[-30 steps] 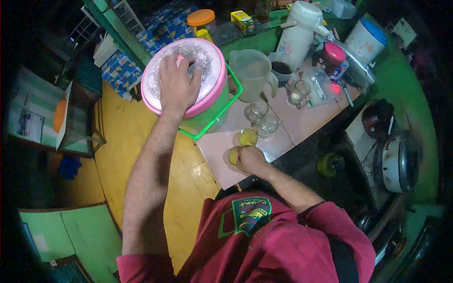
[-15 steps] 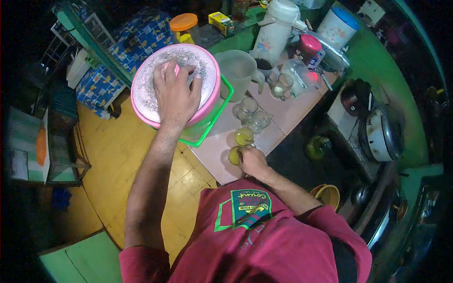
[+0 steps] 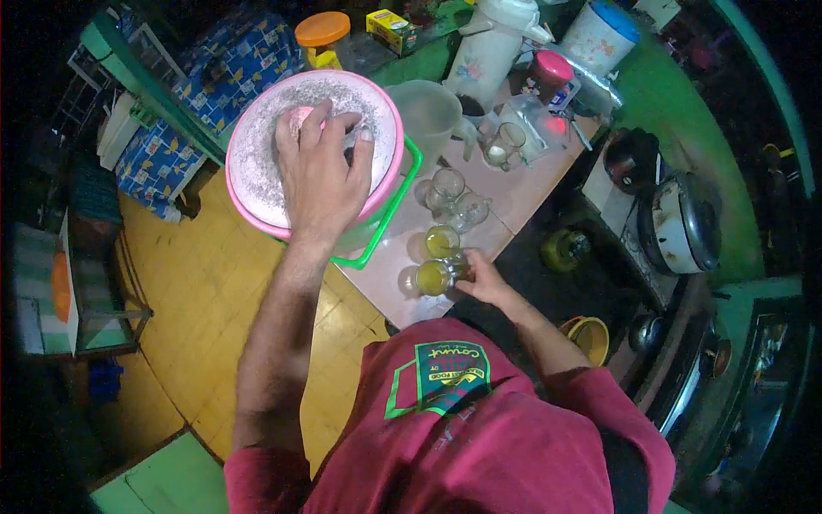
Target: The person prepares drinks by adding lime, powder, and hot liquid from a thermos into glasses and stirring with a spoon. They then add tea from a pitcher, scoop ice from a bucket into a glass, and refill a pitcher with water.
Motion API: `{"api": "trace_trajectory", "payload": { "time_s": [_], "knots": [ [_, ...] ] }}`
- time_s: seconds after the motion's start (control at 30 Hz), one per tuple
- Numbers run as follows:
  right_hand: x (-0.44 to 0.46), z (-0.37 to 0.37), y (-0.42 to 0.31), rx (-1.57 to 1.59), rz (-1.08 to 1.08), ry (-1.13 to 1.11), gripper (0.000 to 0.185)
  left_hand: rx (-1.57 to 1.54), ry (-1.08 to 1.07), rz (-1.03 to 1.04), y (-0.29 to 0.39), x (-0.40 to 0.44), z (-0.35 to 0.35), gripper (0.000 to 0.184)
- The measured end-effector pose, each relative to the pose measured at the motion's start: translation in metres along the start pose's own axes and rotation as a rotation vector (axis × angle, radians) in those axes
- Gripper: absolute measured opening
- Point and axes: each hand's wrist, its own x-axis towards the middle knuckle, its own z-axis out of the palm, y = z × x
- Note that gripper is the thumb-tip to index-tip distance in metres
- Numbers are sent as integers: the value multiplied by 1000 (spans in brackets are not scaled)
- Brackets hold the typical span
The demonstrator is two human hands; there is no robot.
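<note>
My left hand (image 3: 325, 176) rests on the speckled white lid (image 3: 257, 163) of a pink-rimmed bucket, its fingers curled around the lid's pink knob (image 3: 300, 122). A green handle (image 3: 390, 214) hangs at the bucket's side. Low on the counter, my right hand (image 3: 486, 281) is beside the handle of a glass mug (image 3: 433, 278) holding yellow-green liquid; its fingers are apart. Just behind stands a second glass mug (image 3: 442, 242) with similar liquid. Farther back are clear glass mugs (image 3: 467, 211) standing close together.
A translucent pitcher (image 3: 424, 116) stands behind the bucket, near a flowered thermos (image 3: 484, 64). Another glass mug (image 3: 503, 146) with something white inside is by a plastic bag. A lidded pot (image 3: 676, 227) sits to the right. Yellow floor (image 3: 205, 291) lies left of the counter (image 3: 514, 201).
My right hand has drawn back to the right from the nearer mug, whose handle now shows. My left hand stays on the lid knob. The whole view has shifted slightly.
</note>
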Motion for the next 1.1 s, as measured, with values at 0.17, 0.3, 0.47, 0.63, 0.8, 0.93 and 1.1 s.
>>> {"api": "trace_trajectory", "payload": {
  "time_s": [0.17,0.3,0.47,0.63,0.8,0.93,1.1],
  "knots": [
    [41,7,35,155,124,-340,22,-11,-3,3,-2,0,1,29],
    [45,2,20,25,72,-486,22,-18,1,-1,3,3,-3,26],
    [43,-1,46,122,-170,-510,26,17,-28,-44,8,4,2,22],
    [38,-110,6,105,-277,-668,26,93,-35,-120,16,7,9,22],
    [50,-247,-26,37,-256,-609,17,226,-35,-138,33,14,15,22],
    [71,-331,-45,166,-135,-367,25,284,-48,-106,35,16,16,24],
    [133,-377,-38,257,-68,-80,22,464,39,-128,53,22,20,27]
  ]
}}
